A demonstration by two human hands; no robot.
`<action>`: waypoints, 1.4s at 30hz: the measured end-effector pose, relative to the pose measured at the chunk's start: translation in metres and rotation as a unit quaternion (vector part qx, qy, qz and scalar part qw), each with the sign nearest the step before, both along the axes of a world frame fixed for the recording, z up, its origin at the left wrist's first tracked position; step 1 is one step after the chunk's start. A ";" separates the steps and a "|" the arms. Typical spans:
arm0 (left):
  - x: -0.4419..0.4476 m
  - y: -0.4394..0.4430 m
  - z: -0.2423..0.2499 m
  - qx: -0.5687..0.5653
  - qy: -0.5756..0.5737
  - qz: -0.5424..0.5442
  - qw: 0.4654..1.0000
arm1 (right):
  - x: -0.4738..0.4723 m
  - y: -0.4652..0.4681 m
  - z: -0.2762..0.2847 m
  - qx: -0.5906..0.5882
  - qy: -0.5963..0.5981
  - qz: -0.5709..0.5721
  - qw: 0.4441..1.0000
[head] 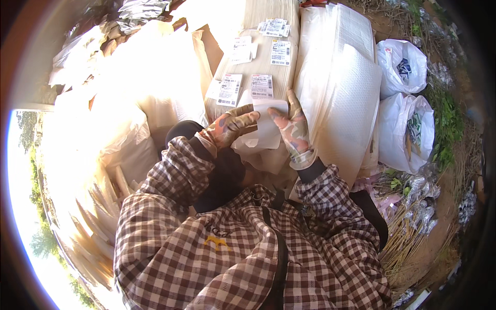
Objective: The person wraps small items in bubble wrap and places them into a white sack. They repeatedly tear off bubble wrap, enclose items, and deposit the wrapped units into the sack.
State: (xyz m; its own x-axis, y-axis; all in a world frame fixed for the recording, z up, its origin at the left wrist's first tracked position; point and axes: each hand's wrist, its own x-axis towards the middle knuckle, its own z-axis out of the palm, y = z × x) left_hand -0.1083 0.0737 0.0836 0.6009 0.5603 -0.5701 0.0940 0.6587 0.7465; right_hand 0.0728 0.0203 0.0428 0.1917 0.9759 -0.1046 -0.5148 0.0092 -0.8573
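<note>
A blank white paper sheet [270,133], curled at its top, is held between both hands above my lap. My left hand [231,126], in a camouflage-patterned glove, has its thumb and fingertips at the sheet's left edge. On the other side, my right hand [293,130] wears a matching glove; its thumb presses on the sheet and its index finger points up. Just beyond the hands, several printed labels with barcodes, among them a near left label [229,90] and a near right label [262,86], lie on a beige stack of flat, ridged material [271,9].
White bubble-textured packaging [341,104] stands right of the stack. Two white plastic bags [397,131] with small packets inside sit farther right. Bundled stems with silvery wrapping [416,217] lie on the ground. Sunlit pale packaging [128,116] fills the left, partly washed out by glare.
</note>
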 end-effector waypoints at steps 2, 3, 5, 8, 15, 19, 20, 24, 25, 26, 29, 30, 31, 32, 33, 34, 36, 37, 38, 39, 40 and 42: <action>0.006 0.011 -0.010 -0.009 0.053 0.043 0.998 | -0.005 -0.023 -0.006 0.063 -0.191 -0.002 0.980; 0.009 0.014 -0.011 -0.002 0.049 0.022 0.999 | -0.002 -0.033 0.000 0.062 -0.265 0.014 0.962; 0.017 0.013 -0.007 0.044 0.046 -0.017 0.998 | 0.007 -0.041 0.006 0.043 -0.389 0.007 0.920; 0.026 0.014 -0.003 0.096 -0.001 -0.059 0.994 | 0.035 -0.028 0.017 0.047 -0.556 -0.076 0.826; 0.028 0.041 -0.007 0.380 0.109 -0.235 0.888 | 0.075 0.009 0.026 0.195 -0.616 0.039 0.762; 0.024 0.074 -0.006 0.337 0.316 -0.290 0.838 | 0.116 0.007 0.012 0.001 -0.350 0.078 0.934; 0.009 0.090 -0.021 0.356 0.369 -0.316 0.798 | 0.141 0.008 0.032 -0.038 -0.349 0.053 0.935; -0.017 0.112 -0.011 0.465 0.445 -0.304 0.702 | 0.245 0.004 0.072 0.075 -0.333 -0.183 0.922; -0.022 0.112 -0.024 0.721 0.346 -0.184 0.571 | 0.254 0.003 0.085 0.094 -0.436 -0.209 0.870; 0.019 0.096 0.010 0.741 0.292 -0.107 0.595 | 0.265 0.001 0.079 0.158 -0.522 -0.196 0.815; 0.117 0.034 0.041 0.766 -0.072 -0.155 0.620 | 0.270 0.006 0.054 0.233 -0.804 -0.088 0.540; 0.137 0.000 0.053 0.729 -0.053 -0.301 0.612 | 0.263 -0.003 0.035 0.166 -0.792 -0.046 0.586; 0.154 -0.033 0.025 0.668 -0.052 -0.400 0.625 | 0.254 -0.011 0.025 0.145 -0.809 0.023 0.569; 0.167 -0.053 -0.006 0.639 -0.053 -0.458 0.616 | 0.245 -0.023 0.015 0.113 -0.827 0.088 0.544; 0.178 -0.067 -0.028 0.641 -0.056 -0.473 0.602 | 0.234 -0.036 0.001 0.095 -0.820 0.111 0.554; 0.186 -0.075 -0.046 0.647 -0.045 -0.479 0.591 | 0.225 -0.034 0.010 0.078 -0.752 0.192 0.625; 0.201 -0.080 -0.069 0.657 -0.063 -0.478 0.579 | 0.217 -0.029 0.010 0.074 -0.699 0.223 0.675; 0.204 -0.079 -0.073 0.661 -0.073 -0.476 0.576 | 0.213 -0.021 -0.006 0.105 -0.715 0.176 0.668; 0.208 -0.077 -0.076 0.666 -0.082 -0.468 0.576 | 0.212 -0.012 -0.020 0.136 -0.729 0.128 0.658; 0.210 -0.074 -0.076 0.668 -0.090 -0.458 0.579 | 0.214 0.001 -0.031 0.123 -0.828 0.171 0.519; 0.212 -0.070 -0.075 0.672 -0.098 -0.452 0.578 | 0.215 0.014 -0.041 0.097 -0.864 0.177 0.462; 0.212 -0.066 -0.073 0.677 -0.110 -0.438 0.581 | 0.223 0.047 -0.070 0.035 -0.866 0.095 0.491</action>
State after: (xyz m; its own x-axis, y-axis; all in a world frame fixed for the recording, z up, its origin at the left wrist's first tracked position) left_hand 0.1036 0.0080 0.0108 0.9687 -0.1700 0.1807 -0.2447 -0.7749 0.5828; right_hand 0.2961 0.0673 -0.0272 -0.1604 0.9830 0.0889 0.9867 0.1621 -0.0125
